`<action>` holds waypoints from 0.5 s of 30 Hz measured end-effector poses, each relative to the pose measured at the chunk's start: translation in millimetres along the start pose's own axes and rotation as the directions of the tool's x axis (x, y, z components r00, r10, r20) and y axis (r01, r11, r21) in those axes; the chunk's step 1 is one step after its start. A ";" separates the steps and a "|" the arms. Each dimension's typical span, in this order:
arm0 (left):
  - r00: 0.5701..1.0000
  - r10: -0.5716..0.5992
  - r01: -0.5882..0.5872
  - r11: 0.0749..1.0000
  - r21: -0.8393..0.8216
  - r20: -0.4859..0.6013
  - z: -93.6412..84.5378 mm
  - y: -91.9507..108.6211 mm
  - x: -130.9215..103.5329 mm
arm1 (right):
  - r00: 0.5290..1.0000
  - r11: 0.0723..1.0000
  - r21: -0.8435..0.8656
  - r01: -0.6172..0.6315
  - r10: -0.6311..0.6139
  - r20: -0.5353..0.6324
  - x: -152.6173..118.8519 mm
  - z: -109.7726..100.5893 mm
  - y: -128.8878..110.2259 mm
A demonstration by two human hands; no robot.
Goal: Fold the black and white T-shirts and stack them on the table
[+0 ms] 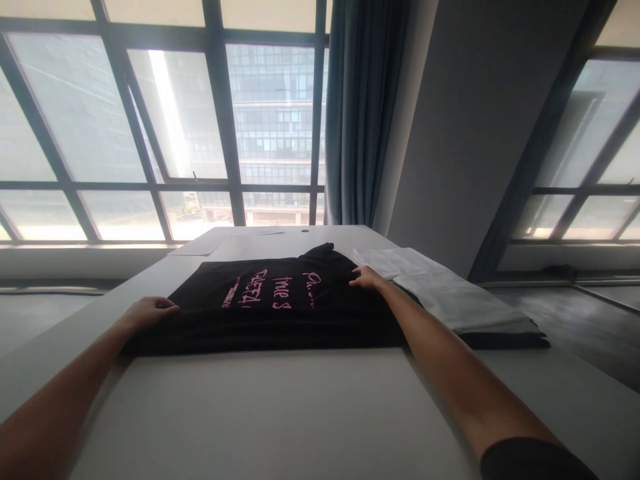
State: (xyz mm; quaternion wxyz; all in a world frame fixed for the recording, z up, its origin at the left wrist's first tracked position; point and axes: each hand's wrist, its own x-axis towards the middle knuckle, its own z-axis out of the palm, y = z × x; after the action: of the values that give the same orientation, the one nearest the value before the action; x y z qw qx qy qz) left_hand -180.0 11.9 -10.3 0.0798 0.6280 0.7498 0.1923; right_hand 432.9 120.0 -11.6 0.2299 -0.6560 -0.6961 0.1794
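Observation:
A black T-shirt (300, 327) with pink lettering lies sideways across the white table, its near edge roughly straight and a sleeve sticking up at the far side. At its left end, my left hand (153, 312) is closed on the cloth, thumb and fingers pinched together. My right hand (367, 277) is closed on the shirt near its upper right part, the forearm crossing over the shirt's right end.
The white table (280, 413) runs toward the windows. White and black folded garments (440, 293) lie right of the shirt. Paper sheets (200, 245) and a small dark round spot (305, 231) are at the far end. A blue-grey curtain (357, 113) hangs behind.

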 end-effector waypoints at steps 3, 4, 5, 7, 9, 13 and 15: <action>0.999 -0.001 0.001 1.000 0.009 -0.033 -18.5 4.1 -1.0 | 0.998 0.994 0.095 0.047 -0.042 -0.050 5.2 -14.1 1.5; 0.998 -0.005 0.006 1.000 0.008 -0.059 -25.3 6.0 -1.2 | 0.995 0.990 0.125 0.062 -0.052 -0.087 6.6 -18.8 2.2; 0.996 -0.017 0.017 1.000 0.004 -0.086 -31.3 8.2 -1.0 | 0.989 0.986 0.149 0.074 -0.054 -0.134 7.9 -22.9 2.9; 0.989 -0.053 0.053 0.999 -0.008 -0.135 -38.8 12.8 0.1 | 0.969 0.984 0.158 0.081 -0.041 -0.245 9.4 -27.7 3.8; 0.986 -0.070 0.070 0.998 -0.005 -0.154 -38.2 16.9 1.6 | 0.943 0.993 0.106 0.045 -0.008 -0.331 9.0 -26.5 3.9; 0.994 -0.023 0.033 0.995 0.096 -0.105 -18.4 20.3 3.4 | 0.968 0.993 -0.083 -0.081 0.059 -0.244 2.4 -10.1 1.5; 0.993 0.025 -0.008 0.989 0.150 -0.111 -7.0 21.2 3.0 | 0.979 0.980 -0.172 -0.100 0.067 -0.190 -2.6 -1.2 -1.8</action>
State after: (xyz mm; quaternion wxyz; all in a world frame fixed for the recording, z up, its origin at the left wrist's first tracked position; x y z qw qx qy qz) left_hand -163.9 16.5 4.7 -0.0114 0.6267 0.7600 0.1715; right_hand 432.1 117.2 -9.9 0.2248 -0.7167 -0.6570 0.0641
